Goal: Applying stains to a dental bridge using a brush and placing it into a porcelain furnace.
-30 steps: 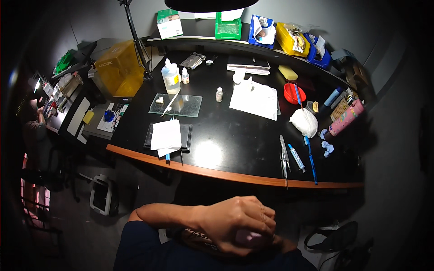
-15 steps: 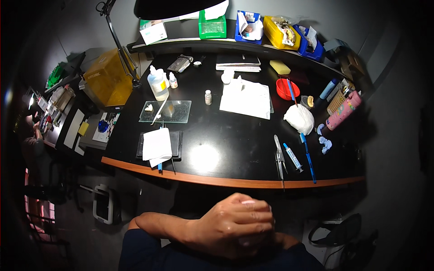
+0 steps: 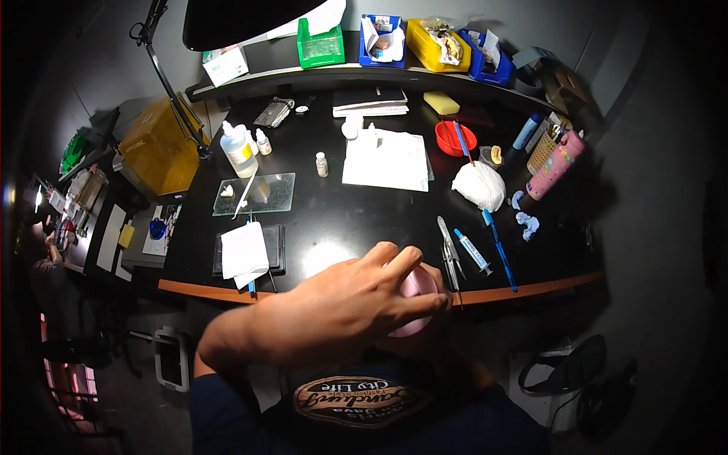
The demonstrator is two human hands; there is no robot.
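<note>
Because its wall looks smooth and rounded, I grip the pink bowl-like vessel (image 3: pixel 416 291) with my left hand (image 3: pixel 368 292) from above, fingers spread and bent around it, probably so it cannot slip. It is in front of my shirt, at the wooden table edge (image 3: pixel 531 287). My right hand (image 3: pixel 434 326) seems to be below, in shadow; the left covers so much that I cannot tell whether it grasps anything. Just beyond lie metal tweezers (image 3: pixel 449 246), a syringe (image 3: pixel 472 252) and a blue toothbrush (image 3: pixel 499 250), side by side, presumably for easy reach. To the left, a white napkin (image 3: pixel 244 252) covers part of a black slab (image 3: pixel 275 249), with a glass plate (image 3: pixel 277 196) behind it. Farther back stand a small vial (image 3: pixel 322 165) and a red bowl (image 3: pixel 444 142), while the lamp shade (image 3: pixel 250 23) hides some of the shelf (image 3: pixel 379 76).
</note>
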